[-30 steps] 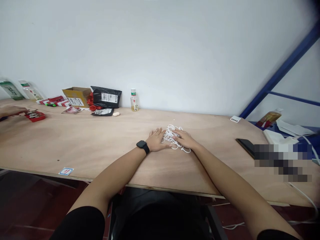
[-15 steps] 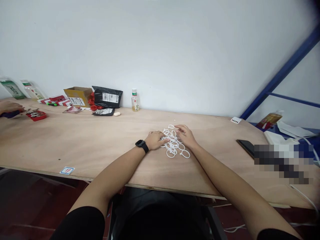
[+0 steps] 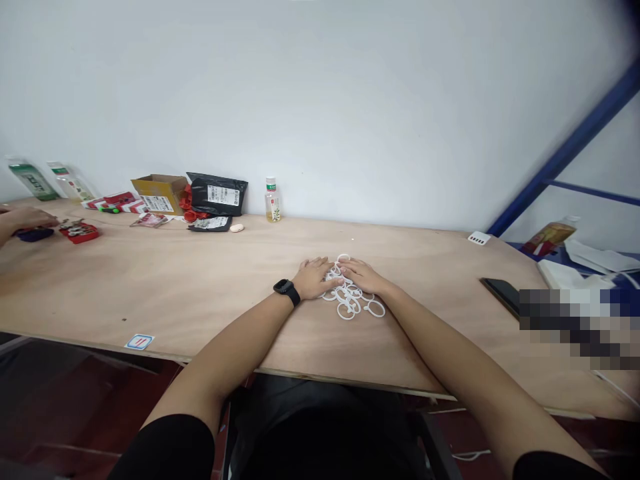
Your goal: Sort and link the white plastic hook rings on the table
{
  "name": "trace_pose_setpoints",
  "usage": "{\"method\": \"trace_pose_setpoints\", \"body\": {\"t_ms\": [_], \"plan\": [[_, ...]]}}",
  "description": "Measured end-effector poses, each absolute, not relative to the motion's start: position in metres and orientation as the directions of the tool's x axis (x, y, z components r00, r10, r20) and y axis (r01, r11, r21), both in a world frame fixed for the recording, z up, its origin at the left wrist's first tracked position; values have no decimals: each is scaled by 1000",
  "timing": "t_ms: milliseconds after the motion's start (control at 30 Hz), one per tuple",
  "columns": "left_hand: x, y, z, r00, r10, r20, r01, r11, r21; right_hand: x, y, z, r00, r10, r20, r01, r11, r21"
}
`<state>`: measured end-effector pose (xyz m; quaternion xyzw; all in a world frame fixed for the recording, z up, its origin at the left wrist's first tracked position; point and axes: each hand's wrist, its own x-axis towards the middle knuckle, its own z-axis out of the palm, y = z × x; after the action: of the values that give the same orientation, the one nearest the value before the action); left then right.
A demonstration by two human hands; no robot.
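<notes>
A heap of several white plastic rings [image 3: 353, 301] lies on the wooden table [image 3: 200, 280] in front of me. My left hand [image 3: 314, 278], with a black watch on its wrist, rests flat on the left side of the heap, fingers stretched out. My right hand [image 3: 363, 276] lies flat over the heap's right side, fingers spread. A few rings stick out below both hands toward me.
At the back left stand a cardboard box [image 3: 159, 193], a black mailer bag [image 3: 218, 195] and a small bottle [image 3: 273, 200]. Another person's hand [image 3: 20, 219] is at the far left by a red case [image 3: 79, 231]. A black phone [image 3: 504, 294] lies to the right.
My hands curled and drew apart half a second ago, leaving the rings more spread out. Now both lie flat on the heap again.
</notes>
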<state>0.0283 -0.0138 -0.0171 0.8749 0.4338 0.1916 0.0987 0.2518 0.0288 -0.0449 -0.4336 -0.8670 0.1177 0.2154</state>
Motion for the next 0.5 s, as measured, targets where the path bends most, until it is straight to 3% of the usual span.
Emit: {"method": "trace_pose_setpoints", "body": {"t_ms": [167, 500], "plan": [[27, -15, -11, 661, 709, 246, 615, -699, 365, 243, 3, -35, -619, 731, 288, 617, 679, -397], [26, -18, -4, 642, 706, 299, 573, -700, 426, 236, -19, -20, -603, 733, 314, 566, 670, -480]]}}
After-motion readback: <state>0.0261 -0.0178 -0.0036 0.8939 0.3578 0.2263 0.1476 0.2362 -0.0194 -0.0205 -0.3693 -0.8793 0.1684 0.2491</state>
